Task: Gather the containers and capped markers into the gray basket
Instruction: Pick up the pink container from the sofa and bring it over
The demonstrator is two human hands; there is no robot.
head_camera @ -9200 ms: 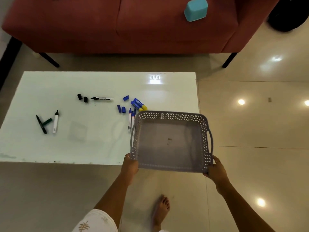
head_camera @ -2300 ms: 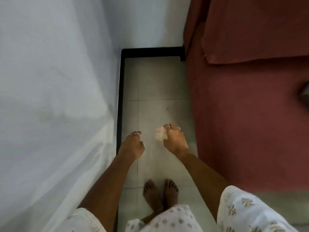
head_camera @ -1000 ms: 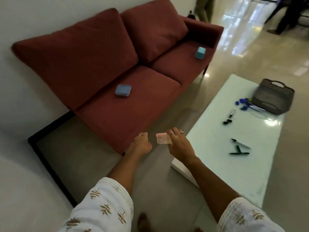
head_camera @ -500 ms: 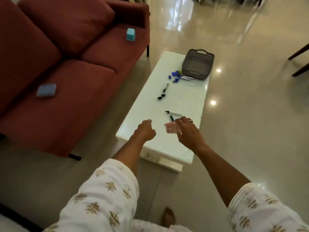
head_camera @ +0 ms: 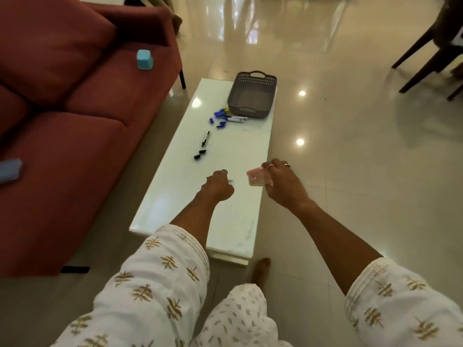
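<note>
My right hand [head_camera: 283,182] clamped on small pink container [head_camera: 258,178], my left hand [head_camera: 217,187] curled closed just beside it, holding nothing visible, both over near end of white table [head_camera: 233,221], markers [head_camera: 226,117] ahead, gray basket [head_camera: 251,96] beyond them at far end, blue container [head_camera: 144,60] on sofa [head_camera: 75,136] far left.

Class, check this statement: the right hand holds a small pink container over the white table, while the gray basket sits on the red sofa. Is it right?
Not quite. The head view shows the gray basket on the far end of the white table, not on the red sofa. The right hand does hold the small pink container over the table.
</note>
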